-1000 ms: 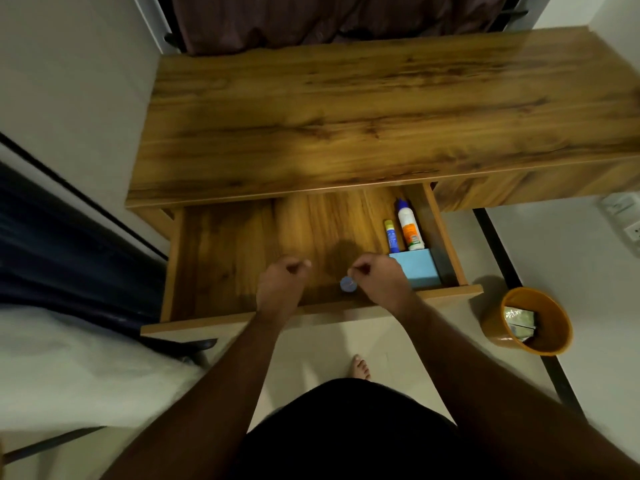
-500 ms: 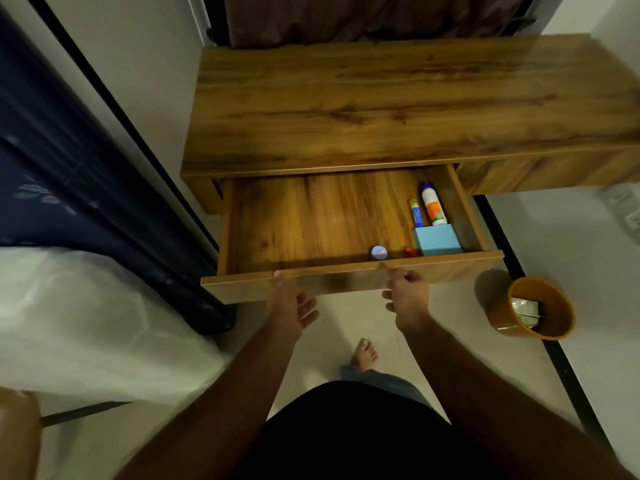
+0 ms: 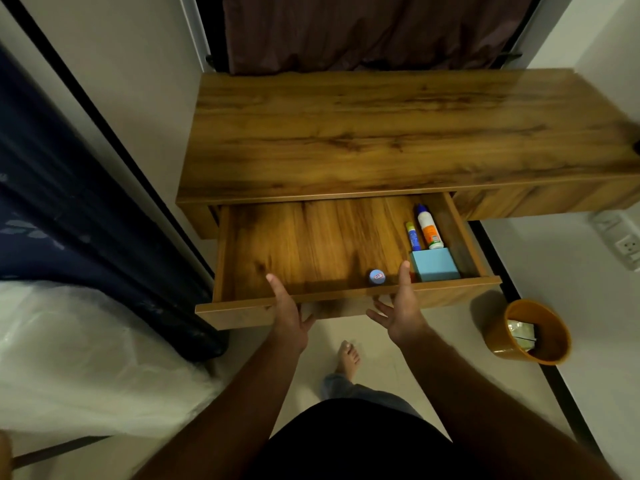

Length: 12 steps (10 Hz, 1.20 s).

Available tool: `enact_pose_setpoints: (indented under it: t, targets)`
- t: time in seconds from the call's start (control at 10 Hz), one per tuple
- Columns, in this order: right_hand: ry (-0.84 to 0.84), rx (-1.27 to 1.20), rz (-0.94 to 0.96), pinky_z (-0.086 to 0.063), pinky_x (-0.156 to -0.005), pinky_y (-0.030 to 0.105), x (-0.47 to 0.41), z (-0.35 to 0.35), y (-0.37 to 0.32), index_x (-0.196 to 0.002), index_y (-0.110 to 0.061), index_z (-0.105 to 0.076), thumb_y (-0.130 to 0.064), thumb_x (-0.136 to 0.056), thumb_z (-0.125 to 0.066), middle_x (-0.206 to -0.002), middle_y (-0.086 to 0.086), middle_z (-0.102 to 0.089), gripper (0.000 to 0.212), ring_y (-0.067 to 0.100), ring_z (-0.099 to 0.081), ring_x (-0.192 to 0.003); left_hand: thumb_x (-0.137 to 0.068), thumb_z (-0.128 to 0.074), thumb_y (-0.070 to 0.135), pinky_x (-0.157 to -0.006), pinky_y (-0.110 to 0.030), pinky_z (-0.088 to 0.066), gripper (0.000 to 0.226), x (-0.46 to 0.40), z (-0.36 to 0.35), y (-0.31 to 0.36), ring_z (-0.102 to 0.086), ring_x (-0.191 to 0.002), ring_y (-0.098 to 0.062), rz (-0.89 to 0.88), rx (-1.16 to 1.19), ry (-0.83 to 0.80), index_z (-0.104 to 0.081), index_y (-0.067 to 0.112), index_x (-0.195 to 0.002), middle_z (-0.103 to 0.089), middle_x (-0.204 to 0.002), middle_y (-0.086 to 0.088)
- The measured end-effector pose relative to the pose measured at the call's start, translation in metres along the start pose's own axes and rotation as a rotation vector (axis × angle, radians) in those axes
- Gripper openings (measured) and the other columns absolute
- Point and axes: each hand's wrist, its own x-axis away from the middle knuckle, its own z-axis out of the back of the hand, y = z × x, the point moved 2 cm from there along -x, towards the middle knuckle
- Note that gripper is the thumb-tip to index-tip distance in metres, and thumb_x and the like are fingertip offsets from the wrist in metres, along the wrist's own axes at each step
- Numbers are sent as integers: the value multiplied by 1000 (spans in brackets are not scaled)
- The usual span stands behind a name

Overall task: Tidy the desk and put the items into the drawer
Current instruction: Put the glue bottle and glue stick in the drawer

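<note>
The wooden desk [image 3: 398,133] has its drawer [image 3: 242,311] pulled out. Inside lie a small round blue container [image 3: 377,276], a light blue box [image 3: 435,269], a blue glue stick [image 3: 412,236] and a white bottle with an orange label [image 3: 429,227], all toward the right end. My left hand [image 3: 287,310] and my right hand [image 3: 401,306] are both at the drawer's front panel, thumbs over its top edge and fingers spread against its face. Neither hand holds an item.
An orange waste bin [image 3: 526,332] with something in it stands on the floor at the right. A dark curtain [image 3: 69,202] and a plastic-covered surface [image 3: 86,358] are at the left. A wall socket [image 3: 623,242] sits at the far right. My bare foot [image 3: 348,358] is below the drawer.
My hands left the inside of the drawer, where the right one set down the round blue container, and moved to the front panel. The camera view shifted to the left.
</note>
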Motion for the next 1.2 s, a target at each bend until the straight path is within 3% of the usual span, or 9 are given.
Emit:
enact_pose_setpoints:
  t: [0.1, 0.2, 0.4, 0.6, 0.7, 0.8, 0.9, 1.0, 1.2]
  targets:
    - [13, 17, 29, -51, -93, 54, -17, -14, -10, -151, -30, -20, -73, -76, -56, -151, 10, -37, 94, 37, -49, -128, -48, -56, 89, -103, -55, -39, 125, -19, -15, 10, -33, -140, -34, -38, 4, 20, -9, 39, -152, -25, -158, -6]
    - [21, 76, 75, -52, -92, 55, -38, -35, -26, -150, -30, -23, -70, -82, -53, -150, 9, -38, 84, 37, -49, -127, -76, -46, 78, -103, -54, -40, 94, -42, -34, 26, -35, -138, -33, -78, -16, 68, -11, 35, -153, -27, -157, -6]
    - [-16, 186, 72, -54, -89, 54, -76, -72, -70, -147, -33, -27, -75, -82, -44, -151, 6, -37, 79, 35, -51, -124, -66, -45, 83, -97, -52, -45, 99, -83, -71, 61, -40, -136, -30, -110, -49, 71, -20, 37, -151, -33, -155, -3]
    - [-160, 244, 73, -59, -76, 46, -106, -97, -109, -150, -38, -21, -80, -81, -35, -156, 3, -30, 83, 34, -50, -126, -83, -31, 79, -100, -53, -45, 81, -114, -118, 83, -42, -135, -28, -165, -59, 49, -20, 36, -151, -33, -155, -4]
    - [-225, 240, 41, -57, -83, 50, -122, -106, -131, -151, -42, -18, -81, -81, -31, -159, -1, -24, 81, 35, -46, -131, -84, -26, 79, -100, -51, -45, 78, -128, -141, 89, -39, -138, -29, -167, -64, 4, -22, 37, -150, -31, -155, 1]
    - [-292, 248, 30, -57, -83, 50, -132, -107, -139, -150, -43, -18, -82, -79, -32, -160, -3, -23, 83, 36, -45, -131, -82, -30, 80, -87, -46, -51, 81, -139, -154, 92, -42, -135, -28, -168, -27, 20, -22, 38, -151, -32, -154, 5]
    - [-279, 438, 2, -59, -75, 44, -140, -104, -134, -150, -36, -22, -77, -81, -44, -150, 2, -37, 83, 31, -57, -115, -82, -38, 77, -72, -38, -53, 80, -145, -160, 84, -49, -127, -28, -153, -69, 131, -25, 34, -149, -38, -150, 1]
    - [-284, 751, -48, -56, -77, 40, -137, -113, -146, -124, -17, -57, -58, -88, -58, -125, 9, -62, 55, 26, -67, -97, -89, -48, 64, -69, -37, -52, 66, -136, -180, 75, -57, -108, -25, -81, -308, 219, -46, 18, -136, -54, -126, -5]
    - [-303, 801, 322, -54, -65, 34, -127, -148, -200, -90, -17, -70, -43, -89, -64, -91, 5, -74, 27, 24, -72, -84, -87, -56, 59, -76, -34, -51, 46, -120, -227, 68, -68, -88, -17, -84, -650, 119, -67, 18, -104, -72, -96, 0]
